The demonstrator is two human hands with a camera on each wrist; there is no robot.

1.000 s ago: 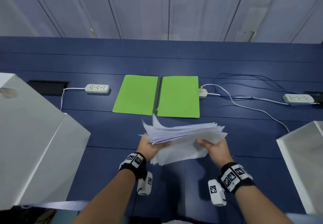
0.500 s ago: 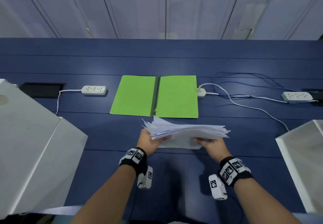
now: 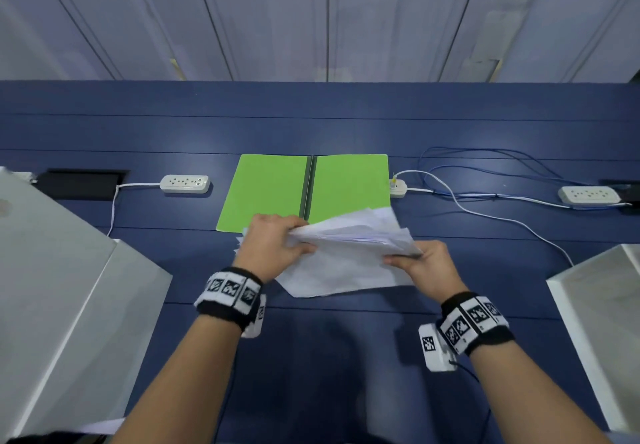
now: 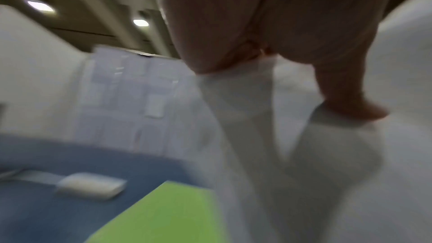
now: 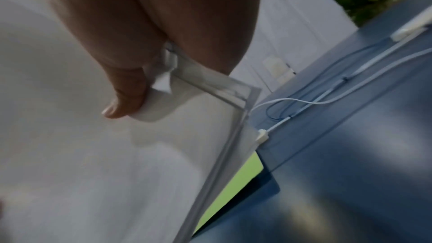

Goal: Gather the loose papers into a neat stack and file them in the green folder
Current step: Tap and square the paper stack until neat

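Observation:
A loose bundle of white papers (image 3: 349, 249) is held in the air between both hands, tilted, its far edge over the near edge of the green folder (image 3: 273, 187). The folder lies open and flat on the blue table. My left hand (image 3: 277, 243) grips the bundle's left edge from above. My right hand (image 3: 420, 262) pinches the right edge, thumb on top. The left wrist view shows my left hand (image 4: 280, 66) clamping the papers (image 4: 327, 173) with the folder (image 4: 158, 215) below. In the right wrist view my thumb (image 5: 124, 95) presses the papers (image 5: 93, 154) beside the folder (image 5: 243, 176).
White power strips (image 3: 185, 183) (image 3: 588, 194) and loose cables (image 3: 485, 198) lie on the blue table (image 3: 311, 357) at either side of the folder. Large white boxes (image 3: 62, 298) (image 3: 602, 301) stand at the left and right edges. A grey panelled wall runs behind.
The paper bundle has moved forward toward the folder and tilted up. My left hand has turned over onto the top of its left edge; the right hand keeps its pinch.

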